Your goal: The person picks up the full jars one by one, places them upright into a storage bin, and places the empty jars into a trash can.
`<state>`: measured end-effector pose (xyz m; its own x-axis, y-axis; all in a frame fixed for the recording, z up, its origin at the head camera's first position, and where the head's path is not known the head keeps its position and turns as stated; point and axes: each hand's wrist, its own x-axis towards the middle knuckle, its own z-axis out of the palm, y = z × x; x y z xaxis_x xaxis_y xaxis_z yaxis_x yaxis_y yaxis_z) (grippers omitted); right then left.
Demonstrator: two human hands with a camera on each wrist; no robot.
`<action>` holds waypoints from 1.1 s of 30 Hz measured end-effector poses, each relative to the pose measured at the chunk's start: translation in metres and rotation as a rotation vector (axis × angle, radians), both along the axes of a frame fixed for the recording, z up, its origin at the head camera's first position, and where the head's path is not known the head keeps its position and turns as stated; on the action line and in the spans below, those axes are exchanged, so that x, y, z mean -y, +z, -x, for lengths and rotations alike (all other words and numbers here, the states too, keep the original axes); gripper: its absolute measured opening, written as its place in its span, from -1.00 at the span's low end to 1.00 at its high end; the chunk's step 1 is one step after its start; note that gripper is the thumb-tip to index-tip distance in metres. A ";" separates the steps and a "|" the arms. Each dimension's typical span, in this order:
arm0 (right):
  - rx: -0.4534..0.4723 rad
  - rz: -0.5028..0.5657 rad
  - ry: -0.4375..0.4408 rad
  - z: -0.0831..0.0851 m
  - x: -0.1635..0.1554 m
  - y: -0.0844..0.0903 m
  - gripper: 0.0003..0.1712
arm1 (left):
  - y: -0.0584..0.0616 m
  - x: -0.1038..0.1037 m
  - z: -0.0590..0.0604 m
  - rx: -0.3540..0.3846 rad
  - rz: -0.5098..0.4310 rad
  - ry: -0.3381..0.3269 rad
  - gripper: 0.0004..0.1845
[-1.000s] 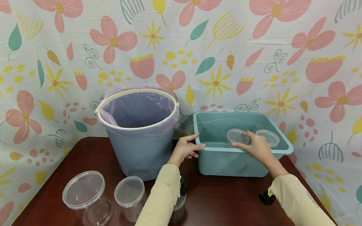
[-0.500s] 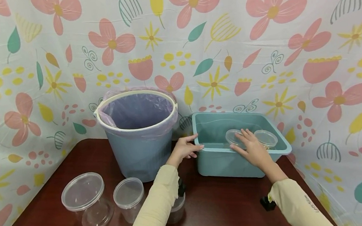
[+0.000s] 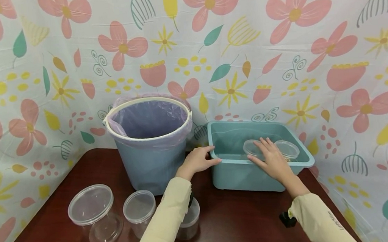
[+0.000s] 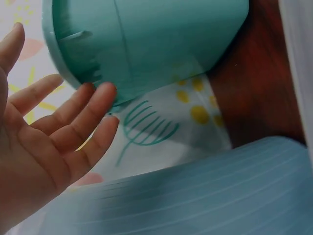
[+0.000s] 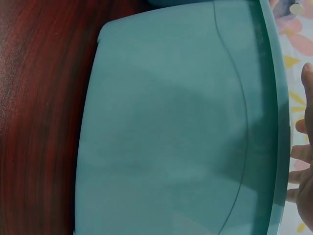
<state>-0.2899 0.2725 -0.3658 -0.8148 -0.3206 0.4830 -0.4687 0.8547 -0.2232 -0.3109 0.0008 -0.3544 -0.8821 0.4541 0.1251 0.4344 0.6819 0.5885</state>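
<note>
A teal plastic tub (image 3: 246,177) stands at the right of the table in the head view. Inside it are two round, clear, lidded containers (image 3: 250,146), the second container (image 3: 287,149) farther right. My right hand (image 3: 271,160) hovers over the tub's front rim with its fingers spread, partly covering the left container; whether the fingertips touch it I cannot tell. At the tub's left rim is my left hand (image 3: 197,160), its thumb and fingers relaxed. The left wrist view shows that hand (image 4: 49,142) holding nothing, its fingers beside the tub's edge.
A blue bucket (image 3: 151,166) with a purple liner stands left of the tub. On the front left of the table (image 3: 239,220) are a large clear container (image 3: 91,205), a medium one (image 3: 139,207) and a smaller one (image 3: 189,218) beside my left sleeve. A flowered cloth hangs behind.
My right hand has let go of the left container in the tub and spread its fingers. My left hand has eased slightly away from the tub's rim corner.
</note>
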 end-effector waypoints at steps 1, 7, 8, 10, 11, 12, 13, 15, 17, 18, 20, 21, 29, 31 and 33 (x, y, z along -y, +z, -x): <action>-0.006 0.006 0.001 0.000 0.000 0.000 -0.27 | 0.002 0.000 -0.002 -0.026 0.037 0.005 -0.35; -0.026 0.064 0.010 -0.004 0.001 0.001 -0.30 | 0.011 0.002 -0.018 -0.174 0.183 0.028 -0.31; -0.028 0.078 0.011 -0.005 0.002 0.001 -0.32 | 0.013 0.003 -0.020 -0.201 0.191 0.031 -0.31; -0.039 0.110 0.019 -0.005 0.003 0.002 -0.35 | 0.016 0.005 -0.026 -0.245 0.199 0.032 -0.32; -0.048 0.125 0.026 -0.006 0.003 0.002 -0.36 | 0.017 0.006 -0.028 -0.267 0.198 0.033 -0.33; -0.060 0.138 0.032 -0.006 0.004 0.003 -0.38 | 0.019 0.007 -0.031 -0.284 0.192 0.033 -0.34; -0.074 0.149 0.041 -0.005 0.004 0.004 -0.39 | 0.021 0.009 -0.034 -0.296 0.185 0.033 -0.35; -0.100 0.168 0.057 -0.005 0.006 0.007 -0.41 | 0.024 0.011 -0.039 -0.317 0.174 0.033 -0.36; -0.117 0.180 0.066 -0.005 0.008 0.009 -0.42 | 0.026 0.014 -0.044 -0.338 0.162 0.032 -0.36; -0.120 0.187 0.069 -0.006 0.009 0.010 -0.43 | 0.027 0.015 -0.047 -0.346 0.154 0.030 -0.37; -0.117 0.201 0.072 -0.006 0.011 0.010 -0.43 | 0.027 0.017 -0.051 -0.360 0.139 0.025 -0.38; -0.115 0.205 0.072 -0.006 0.012 0.011 -0.43 | 0.027 0.019 -0.053 -0.367 0.129 0.024 -0.39; -0.085 0.236 0.077 -0.002 0.026 0.019 -0.43 | 0.021 0.034 -0.070 -0.397 0.032 0.030 -0.46; -0.066 0.257 0.085 -0.001 0.031 0.021 -0.43 | 0.018 0.037 -0.074 -0.413 0.006 0.023 -0.47; -0.038 0.284 0.094 0.001 0.037 0.022 -0.42 | 0.015 0.041 -0.077 -0.428 -0.018 0.023 -0.49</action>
<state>-0.2906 0.2357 -0.3436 -0.7678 -0.2411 0.5936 -0.5551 0.7129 -0.4284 -0.2337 -0.0404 -0.3396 -0.7590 0.4294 0.4895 0.6268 0.6855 0.3706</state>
